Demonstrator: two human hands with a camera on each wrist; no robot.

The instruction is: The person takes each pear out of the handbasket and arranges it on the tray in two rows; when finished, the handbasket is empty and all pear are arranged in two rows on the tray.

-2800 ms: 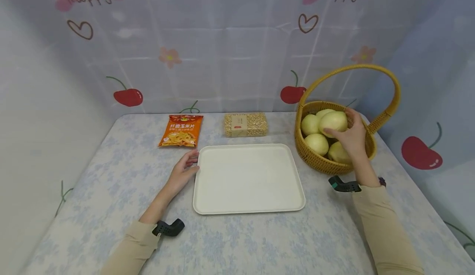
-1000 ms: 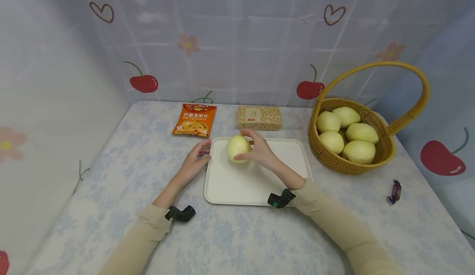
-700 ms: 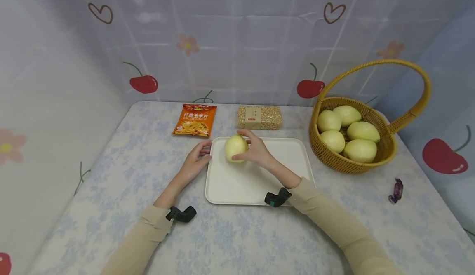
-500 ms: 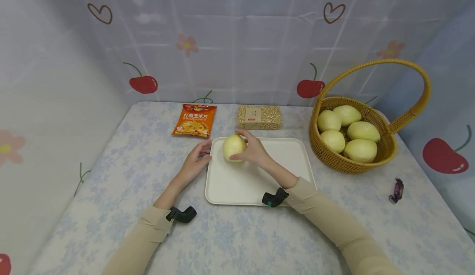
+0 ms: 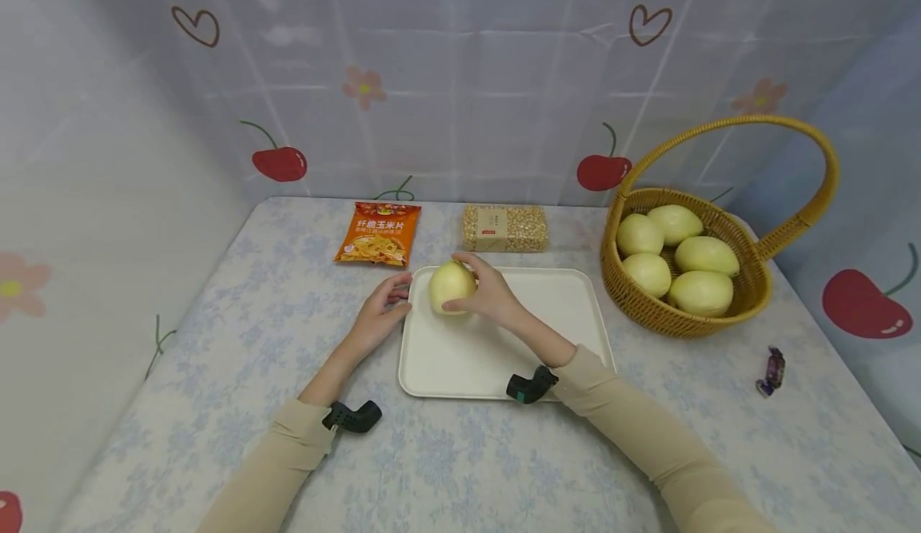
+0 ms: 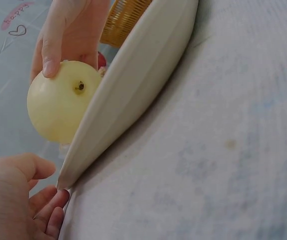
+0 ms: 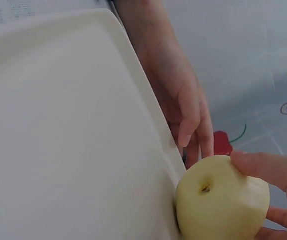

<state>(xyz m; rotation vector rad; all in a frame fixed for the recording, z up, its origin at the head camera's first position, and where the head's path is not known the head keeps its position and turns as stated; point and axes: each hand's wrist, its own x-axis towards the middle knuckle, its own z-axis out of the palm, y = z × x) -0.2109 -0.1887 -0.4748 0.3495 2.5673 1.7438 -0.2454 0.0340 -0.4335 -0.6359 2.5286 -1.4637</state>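
Here, pale fruit (image 5: 448, 284) held inside curled right grip (image 5: 491, 293), left grip (image 5: 380, 312) relaxed beside tray (image 5: 453, 361).

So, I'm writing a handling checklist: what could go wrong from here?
The pale yellow fruit is rounded and the right hand holds it near the far left corner of the tray, so it might roll over the low rim once let go.
The left hand is at the tray's left side, so a bump could shift the tray.
The right sleeve crosses the tray's near right corner, so it might catch there when pulled back.
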